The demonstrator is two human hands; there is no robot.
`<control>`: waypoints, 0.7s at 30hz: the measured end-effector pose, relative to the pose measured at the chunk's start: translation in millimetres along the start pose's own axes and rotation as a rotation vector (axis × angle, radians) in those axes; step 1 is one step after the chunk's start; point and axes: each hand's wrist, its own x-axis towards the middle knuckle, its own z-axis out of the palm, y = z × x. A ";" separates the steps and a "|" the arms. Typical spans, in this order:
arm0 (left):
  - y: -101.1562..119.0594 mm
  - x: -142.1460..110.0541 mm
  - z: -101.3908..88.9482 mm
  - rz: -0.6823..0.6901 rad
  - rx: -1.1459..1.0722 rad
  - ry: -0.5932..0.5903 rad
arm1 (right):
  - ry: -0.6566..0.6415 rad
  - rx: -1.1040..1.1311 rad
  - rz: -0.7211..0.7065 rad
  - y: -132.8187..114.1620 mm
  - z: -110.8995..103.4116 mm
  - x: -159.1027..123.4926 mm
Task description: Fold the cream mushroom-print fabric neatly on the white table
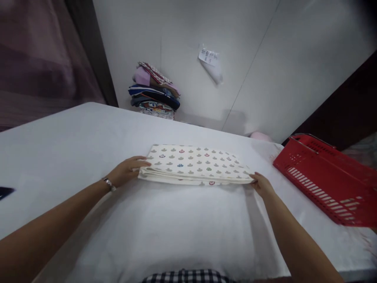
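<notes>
A folded white cloth (194, 163) printed with small grey, red, blue and green motifs lies across the white-covered table, its layered edge towards me. My left hand (129, 169) grips the near left corner, thumb and fingers pinched around the layers. At the near right corner, my right hand (262, 184) pinches the layers in the same way. The near edge looks slightly raised from the table, with a shadow under it. A metal bracelet (109, 184) circles my left wrist.
A red plastic basket (326, 181) stands at the right. Behind the table's far edge rises a stack of folded fabrics (154, 92) against the wall. A paper note (209, 59) hangs on that wall. At the far left lies a dark flat object (5, 192).
</notes>
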 end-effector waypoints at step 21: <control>23.1 -45.6 4.0 -0.029 0.016 -0.068 | 0.117 -1.179 -0.660 28.0 -19.0 -38.6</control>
